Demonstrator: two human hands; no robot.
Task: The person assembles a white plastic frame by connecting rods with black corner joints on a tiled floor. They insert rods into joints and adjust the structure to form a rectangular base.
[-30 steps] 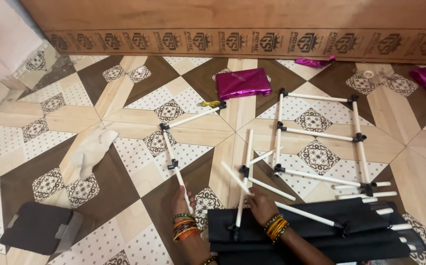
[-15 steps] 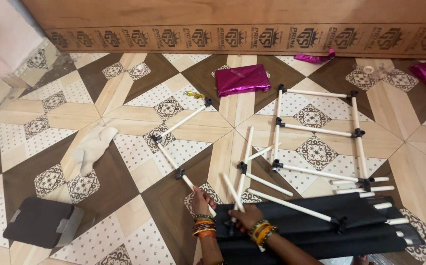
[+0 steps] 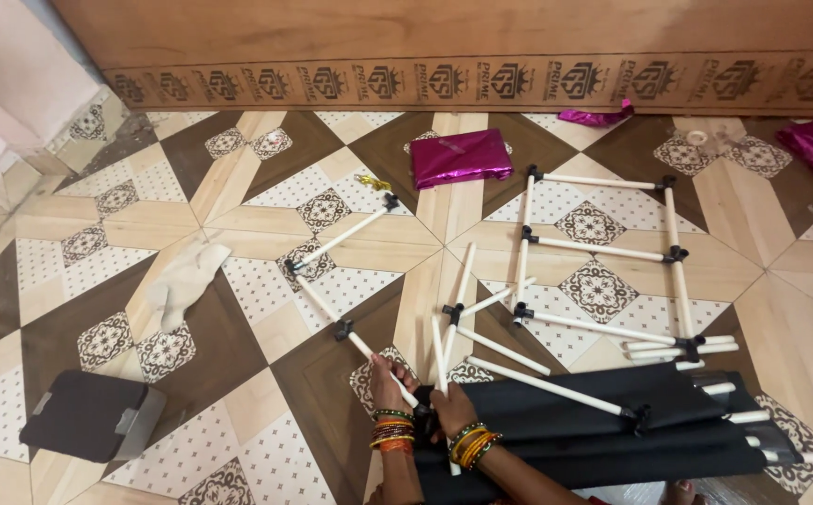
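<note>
My left hand (image 3: pixel 386 378), with bangles on the wrist, grips the near end of a jointed white tube piece (image 3: pixel 318 301). The piece has black connectors and bends away to the upper right across the tiled floor. My right hand (image 3: pixel 450 409), also bangled, closes around the lower end of a short white tube (image 3: pixel 438 348) at the left end of a long black fabric roll (image 3: pixel 612 435). A longer white tube (image 3: pixel 556 385) lies across the roll. The two hands are close together at the bottom centre.
A ladder-like frame of white tubes (image 3: pixel 601 249) lies to the right, with loose tubes (image 3: pixel 481 304) beside it. A magenta foil packet (image 3: pixel 461 156), a white cloth (image 3: pixel 185 281) and a black flat case (image 3: pixel 88 416) lie on the floor. A printed cardboard strip (image 3: pixel 481 84) runs along the wall.
Both hands have drawn back toward me and closer together. The jointed tube piece has slid down with my left hand, and its far arm has swung.
</note>
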